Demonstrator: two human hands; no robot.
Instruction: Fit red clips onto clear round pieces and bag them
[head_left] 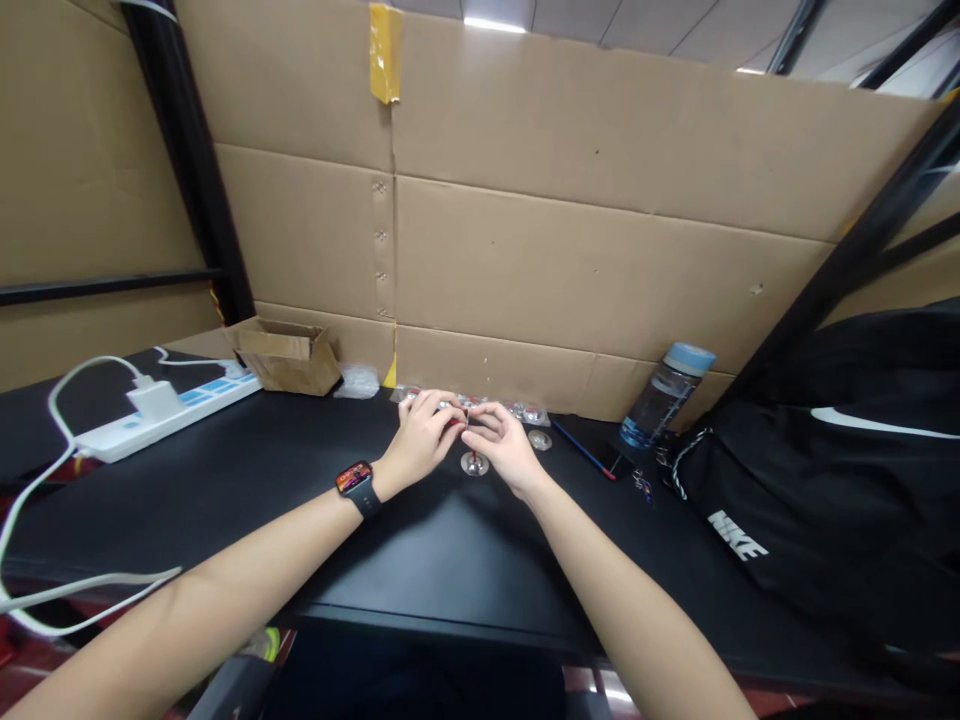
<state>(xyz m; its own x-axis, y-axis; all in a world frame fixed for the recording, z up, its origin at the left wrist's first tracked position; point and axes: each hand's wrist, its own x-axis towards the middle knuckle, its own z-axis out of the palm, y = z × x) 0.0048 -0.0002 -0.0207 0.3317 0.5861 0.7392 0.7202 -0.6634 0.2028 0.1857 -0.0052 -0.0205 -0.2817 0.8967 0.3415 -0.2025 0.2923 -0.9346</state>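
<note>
Both my hands meet over the middle of a black table (pixel 420 560). My left hand (pixel 424 435), with a smartwatch (pixel 356 483) on its wrist, pinches something small and reddish at the fingertips. Facing it, my right hand (pixel 502 445) has its thumb and fingers closed at the same spot. The fingers largely hide what they hold, so its kind cannot be made out. Just below the fingertips sits a small round clear-and-silver disc (pixel 475 463) with a red part rising from it. Another round disc (pixel 538 440) lies right of my right hand.
Several similar pieces in clear plastic (pixel 529 413) lie behind my hands. A cardboard box (pixel 289 355), a plastic bag (pixel 358 381) and a power strip (pixel 180 415) are at left. At right are a pencil (pixel 585 450), keys (pixel 643 486), a water bottle (pixel 664 395) and a black bag (pixel 817 500).
</note>
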